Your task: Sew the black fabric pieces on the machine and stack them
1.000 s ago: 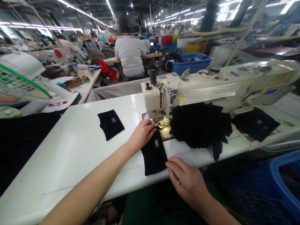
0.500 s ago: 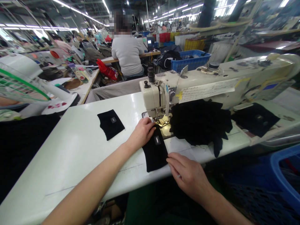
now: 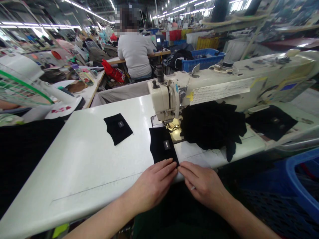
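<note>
A black fabric piece with a small label lies on the white table in front of the sewing machine, its far end near the presser foot. My left hand rests flat at the piece's near edge, fingers stretched out and touching it. My right hand lies beside it, fingertips at the piece's near right corner, fingers extended. The two hands almost touch at the fingertips.
A second black labelled piece lies further left on the table. A heap of black fabric sits under the machine arm, more black pieces to its right. A blue crate stands at my right. A person sits ahead, back turned.
My left hand has drawn back from beside the presser foot to the near edge of the black piece. The piece has moved toward the machine. My right hand stayed at the near corner.
</note>
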{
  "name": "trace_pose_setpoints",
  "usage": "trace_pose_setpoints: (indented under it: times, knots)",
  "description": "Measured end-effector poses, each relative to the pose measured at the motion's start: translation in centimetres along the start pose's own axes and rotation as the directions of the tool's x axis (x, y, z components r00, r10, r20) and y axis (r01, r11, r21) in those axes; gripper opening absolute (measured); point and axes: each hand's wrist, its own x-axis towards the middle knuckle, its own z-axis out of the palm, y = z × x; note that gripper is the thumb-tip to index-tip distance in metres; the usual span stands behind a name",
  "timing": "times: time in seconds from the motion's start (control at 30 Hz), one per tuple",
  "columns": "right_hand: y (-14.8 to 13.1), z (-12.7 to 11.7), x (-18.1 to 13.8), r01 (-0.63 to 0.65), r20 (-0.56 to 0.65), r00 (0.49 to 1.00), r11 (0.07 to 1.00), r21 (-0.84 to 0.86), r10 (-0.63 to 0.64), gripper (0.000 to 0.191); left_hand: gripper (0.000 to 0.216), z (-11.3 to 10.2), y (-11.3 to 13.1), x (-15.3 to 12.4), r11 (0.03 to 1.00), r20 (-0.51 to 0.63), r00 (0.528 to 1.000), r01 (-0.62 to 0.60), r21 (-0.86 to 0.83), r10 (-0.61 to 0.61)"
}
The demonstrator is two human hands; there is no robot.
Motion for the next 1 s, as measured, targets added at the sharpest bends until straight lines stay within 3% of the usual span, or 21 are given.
trace_pose_setpoints:
  times: [0.47,1.0]
  knots:
    - [0.6,0.0,2.5,-0.140,0.185,0.973,0.990,-0.007,0.139,0.026,0.033,-0.3,-2.3,1.1,0.998,0.004,1.000,0.015,-0.055,-0.015]
    - [1.6,-0.1,6.5,-0.207,0.235,0.941,0.964,-0.167,0.243,0.030,0.029,-0.5,-5.8,2.7,0.999,-0.044,0.998,0.040,-0.034,-0.042]
